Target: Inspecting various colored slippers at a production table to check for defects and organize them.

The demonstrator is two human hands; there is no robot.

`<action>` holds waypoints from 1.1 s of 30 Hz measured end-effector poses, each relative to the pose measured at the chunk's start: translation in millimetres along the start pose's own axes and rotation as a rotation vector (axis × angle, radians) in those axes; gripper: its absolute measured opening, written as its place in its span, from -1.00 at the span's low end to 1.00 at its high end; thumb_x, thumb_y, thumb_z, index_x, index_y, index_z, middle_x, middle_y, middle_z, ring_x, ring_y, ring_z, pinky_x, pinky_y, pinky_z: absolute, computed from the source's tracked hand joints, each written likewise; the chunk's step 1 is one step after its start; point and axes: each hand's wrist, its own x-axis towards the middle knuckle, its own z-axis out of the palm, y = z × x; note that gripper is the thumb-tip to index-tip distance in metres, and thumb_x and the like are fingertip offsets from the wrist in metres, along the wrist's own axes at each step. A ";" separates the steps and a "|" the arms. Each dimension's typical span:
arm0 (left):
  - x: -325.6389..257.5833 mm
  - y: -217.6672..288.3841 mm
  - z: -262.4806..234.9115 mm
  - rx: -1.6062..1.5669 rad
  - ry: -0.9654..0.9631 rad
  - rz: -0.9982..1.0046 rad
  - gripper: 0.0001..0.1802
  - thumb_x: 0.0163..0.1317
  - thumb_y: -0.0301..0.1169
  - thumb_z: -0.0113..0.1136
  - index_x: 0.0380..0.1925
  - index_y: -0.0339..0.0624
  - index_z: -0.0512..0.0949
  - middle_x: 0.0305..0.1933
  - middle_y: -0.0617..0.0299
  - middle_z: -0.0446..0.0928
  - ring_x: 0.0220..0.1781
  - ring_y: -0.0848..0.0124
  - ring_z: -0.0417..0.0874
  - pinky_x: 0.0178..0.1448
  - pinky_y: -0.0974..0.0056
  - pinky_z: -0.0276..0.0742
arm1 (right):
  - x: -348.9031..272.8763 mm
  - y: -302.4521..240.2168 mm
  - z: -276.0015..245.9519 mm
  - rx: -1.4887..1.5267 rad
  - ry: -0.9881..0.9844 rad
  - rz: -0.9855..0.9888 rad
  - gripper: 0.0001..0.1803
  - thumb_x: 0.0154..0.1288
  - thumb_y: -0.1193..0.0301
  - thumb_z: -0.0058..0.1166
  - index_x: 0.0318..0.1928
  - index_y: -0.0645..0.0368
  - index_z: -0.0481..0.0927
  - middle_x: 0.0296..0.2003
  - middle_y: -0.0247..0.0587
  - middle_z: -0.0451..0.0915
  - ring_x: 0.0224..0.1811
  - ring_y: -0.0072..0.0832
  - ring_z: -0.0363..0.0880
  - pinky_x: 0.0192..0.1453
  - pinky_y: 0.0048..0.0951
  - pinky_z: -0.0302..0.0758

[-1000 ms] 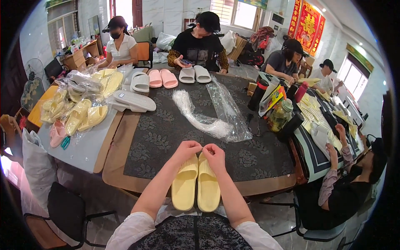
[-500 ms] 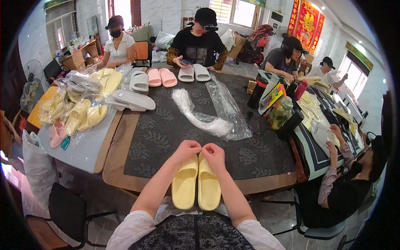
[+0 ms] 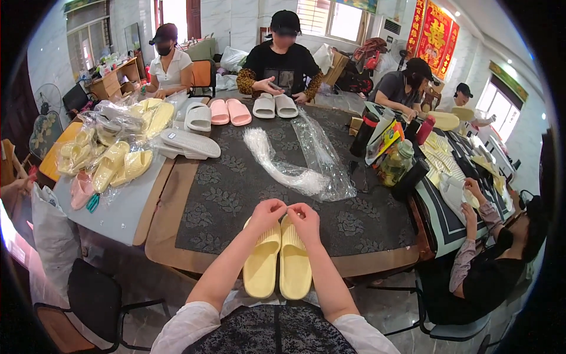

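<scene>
A pair of pale yellow slippers, the left slipper (image 3: 260,274) beside the right slipper (image 3: 296,274), lies side by side at the table's near edge, heels toward me. My left hand (image 3: 268,213) and my right hand (image 3: 303,218) meet just above their toe ends. The fingers of both hands are closed in a pinch, tips almost touching. Whatever is between them is too small to make out. Farther off on the dark cloth lies a bundle of thin clear strands (image 3: 257,144) with a clear plastic bag (image 3: 321,138) beside it.
Grey slippers (image 3: 188,143) and pink slippers (image 3: 230,112) stand at the far left. Bagged yellow slippers (image 3: 111,168) are heaped on the left table. A jar (image 3: 396,162) and a black bottle (image 3: 411,178) stand at the right. Several people work around the tables.
My hands stay pinched over the slipper toes, shifting only slightly. Across the table, a person's head has lifted and the hand holding a phone has moved right.
</scene>
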 end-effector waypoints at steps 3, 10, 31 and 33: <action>0.8 2.4 2.2 0.044 0.001 0.035 -0.80 0.26 -0.35 0.19 -0.27 -0.28 0.58 -0.40 0.36 0.57 -0.35 0.62 0.49 -0.25 0.41 0.42 | 0.5 1.2 -1.5 0.020 0.019 0.046 -0.86 0.17 0.41 0.22 -0.28 0.20 0.66 -0.44 -0.40 0.63 -0.44 -0.68 0.46 -0.31 -0.57 0.42; 3.3 -1.6 -2.8 0.022 -0.067 0.041 -0.80 0.25 -0.35 0.19 -0.26 -0.28 0.57 -0.41 0.33 0.57 -0.36 0.58 0.51 -0.23 0.39 0.45 | 0.3 -1.3 -0.5 0.031 0.035 0.023 -0.86 0.16 0.41 0.22 -0.29 0.21 0.67 -0.46 -0.43 0.61 -0.46 -0.71 0.44 -0.34 -0.59 0.40; -1.5 -0.7 3.9 0.061 -0.001 0.077 -0.81 0.25 -0.35 0.20 -0.28 -0.28 0.58 -0.43 0.30 0.56 -0.36 0.54 0.51 -0.22 0.38 0.45 | 1.0 4.7 -0.5 0.072 -0.031 0.021 -0.86 0.17 0.42 0.24 -0.29 0.21 0.66 -0.48 -0.45 0.59 -0.47 -0.75 0.41 -0.36 -0.63 0.37; -1.3 1.5 5.4 0.052 0.051 0.094 -0.81 0.25 -0.35 0.19 -0.27 -0.28 0.58 -0.42 0.29 0.57 -0.36 0.53 0.52 -0.22 0.37 0.45 | 0.4 1.6 -2.2 0.082 0.051 0.054 -0.86 0.17 0.43 0.23 -0.28 0.21 0.67 -0.48 -0.45 0.59 -0.47 -0.76 0.41 -0.36 -0.63 0.37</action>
